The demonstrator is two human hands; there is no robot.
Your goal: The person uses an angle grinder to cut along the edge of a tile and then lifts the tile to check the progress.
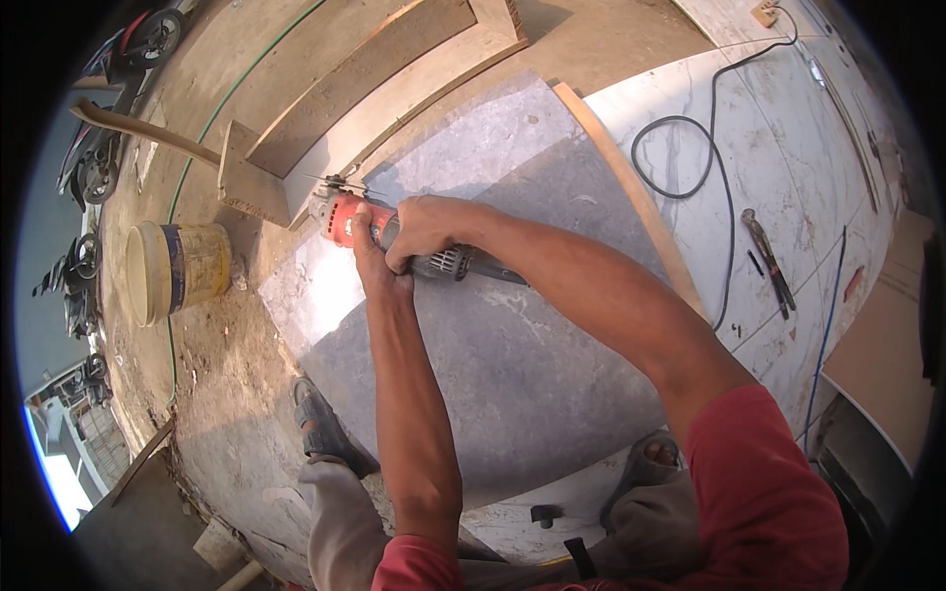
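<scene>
Both my hands are closed around a red and black angle grinder [342, 215]. My left hand [372, 248] wraps the red front part from below, while my right hand [426, 229] grips the dark body behind it. The thin disc [335, 183] is at the far end of the tool, turned nearly edge-on, close to the slab's far left edge. I cannot tell whether it touches the slab or spins. Under my forearms lies a large grey slab [522, 335] with dusty patches, sunlit at its far and left parts.
A wooden frame [365, 79] lies beyond the slab. A white bucket [148, 273] and a green hose [175, 202] are left. At right, a black cord [717, 148], pincers [769, 258] and a wood strip [631, 197] lie by the slab. My sandalled feet flank its near side.
</scene>
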